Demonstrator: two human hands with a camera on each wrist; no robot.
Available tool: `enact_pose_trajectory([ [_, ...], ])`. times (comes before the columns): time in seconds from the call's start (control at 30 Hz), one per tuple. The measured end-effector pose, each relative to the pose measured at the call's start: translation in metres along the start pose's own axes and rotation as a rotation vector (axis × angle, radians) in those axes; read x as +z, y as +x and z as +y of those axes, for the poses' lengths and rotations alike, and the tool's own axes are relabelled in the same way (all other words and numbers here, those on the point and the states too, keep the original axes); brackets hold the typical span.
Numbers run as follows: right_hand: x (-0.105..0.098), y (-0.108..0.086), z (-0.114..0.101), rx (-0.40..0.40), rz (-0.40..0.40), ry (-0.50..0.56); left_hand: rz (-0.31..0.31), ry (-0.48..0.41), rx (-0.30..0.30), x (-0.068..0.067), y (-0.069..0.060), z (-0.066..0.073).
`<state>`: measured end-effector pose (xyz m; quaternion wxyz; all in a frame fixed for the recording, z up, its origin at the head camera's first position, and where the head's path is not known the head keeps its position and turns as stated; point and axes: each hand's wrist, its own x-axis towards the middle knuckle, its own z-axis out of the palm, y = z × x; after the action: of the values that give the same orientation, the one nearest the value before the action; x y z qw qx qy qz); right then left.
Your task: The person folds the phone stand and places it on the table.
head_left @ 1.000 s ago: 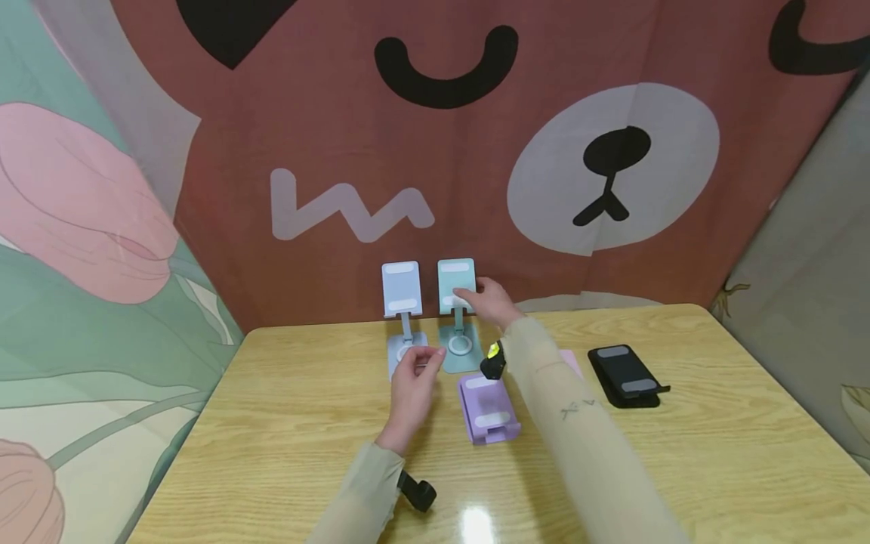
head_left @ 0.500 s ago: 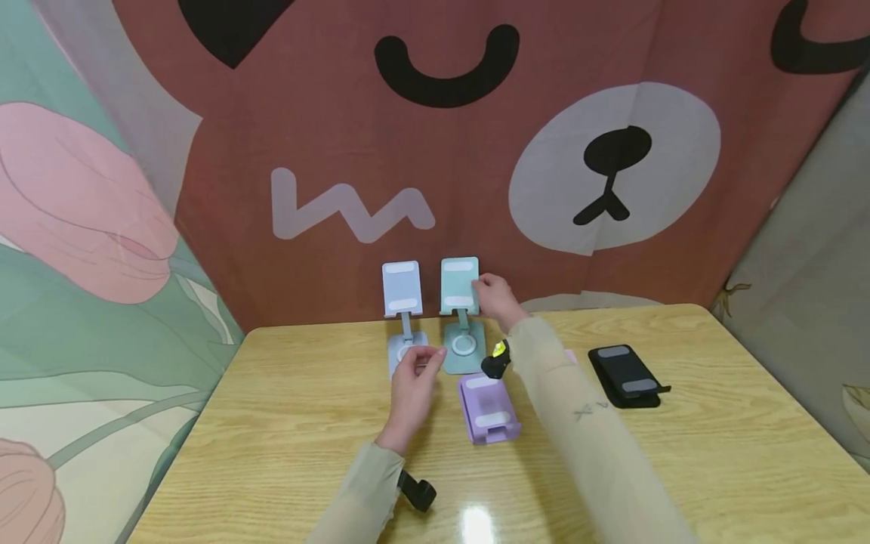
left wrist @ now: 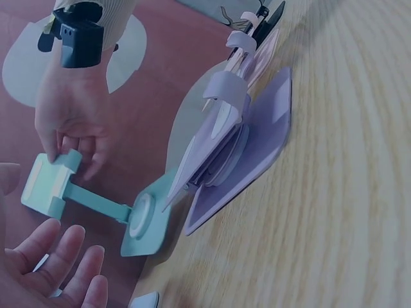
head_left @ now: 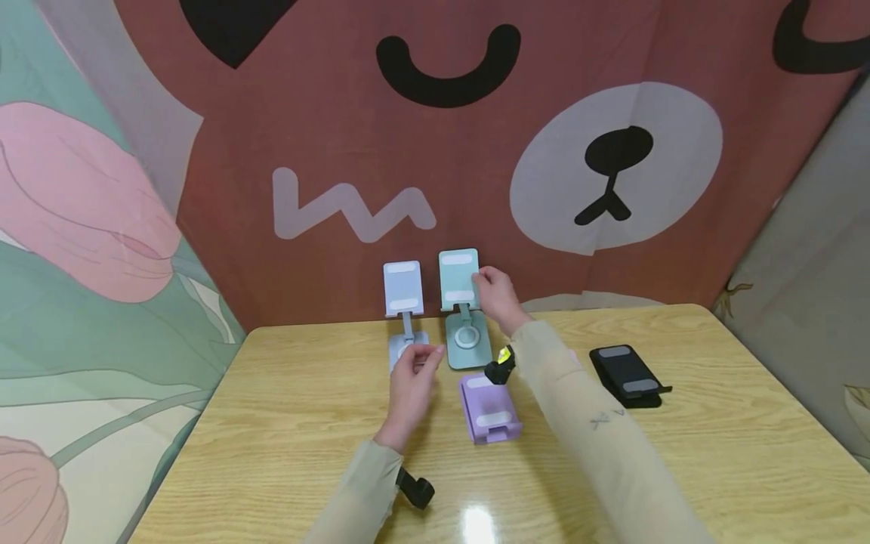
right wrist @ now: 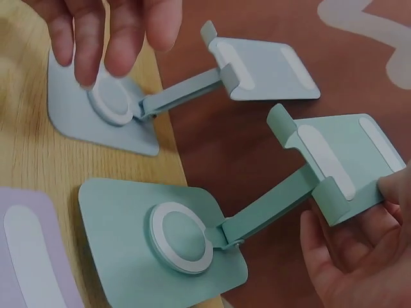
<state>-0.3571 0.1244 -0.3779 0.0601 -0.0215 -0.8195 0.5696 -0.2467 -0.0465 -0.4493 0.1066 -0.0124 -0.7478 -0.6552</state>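
Note:
My right hand [head_left: 499, 295] pinches the right edge of the upper plate of a mint-green phone stand [head_left: 457, 273], thumb on the front and fingers behind. The stand is unfolded, its arm rising from a square base with a round white ring; I cannot tell if the base fully touches the table. Left of it stands an unfolded light-blue phone stand [head_left: 403, 283]. My left hand [head_left: 411, 389] hovers before the blue stand's base and partly hides it in the head view. Its fingers are relaxed, holding nothing, as the left wrist view shows [left wrist: 61, 263].
A folded purple phone stand [head_left: 491, 414] lies in front of the green one. Farther right is a folded black phone stand [head_left: 627, 372]. A pink stand [left wrist: 264, 54] is mostly hidden behind the right sleeve in the head view. A printed cloth [head_left: 326, 279] hangs behind the wooden table [head_left: 272, 423].
The right hand has shifted its grip to the green stand's right edge. The stand has moved slightly up and its base to the right. The left hand has hardly moved.

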Motion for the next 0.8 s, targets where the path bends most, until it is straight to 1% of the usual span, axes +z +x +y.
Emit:
enact_pose_trajectory([
  [0.3,-0.004,-0.006,-0.007,0.004,0.022,0.067,-0.008,-0.008,-0.013,0.001,0.0,-0.001],
  [0.4,-0.004,-0.008,-0.009,0.0,0.03,0.088,0.001,-0.019,-0.011,0.002,0.0,-0.001],
  [0.53,-0.006,-0.013,-0.014,-0.006,0.032,0.107,0.006,-0.053,-0.018,0.0,-0.01,0.025],
  [0.63,-0.009,-0.017,-0.02,-0.008,0.027,0.111,0.002,-0.072,-0.034,0.0,-0.011,0.031],
  [0.73,-0.01,-0.02,-0.026,-0.019,0.022,0.11,0.007,-0.065,-0.026,0.004,-0.001,0.011],
  [0.8,-0.011,-0.022,-0.029,-0.031,0.023,0.113,0.016,-0.06,-0.016,0.005,0.002,0.002],
])
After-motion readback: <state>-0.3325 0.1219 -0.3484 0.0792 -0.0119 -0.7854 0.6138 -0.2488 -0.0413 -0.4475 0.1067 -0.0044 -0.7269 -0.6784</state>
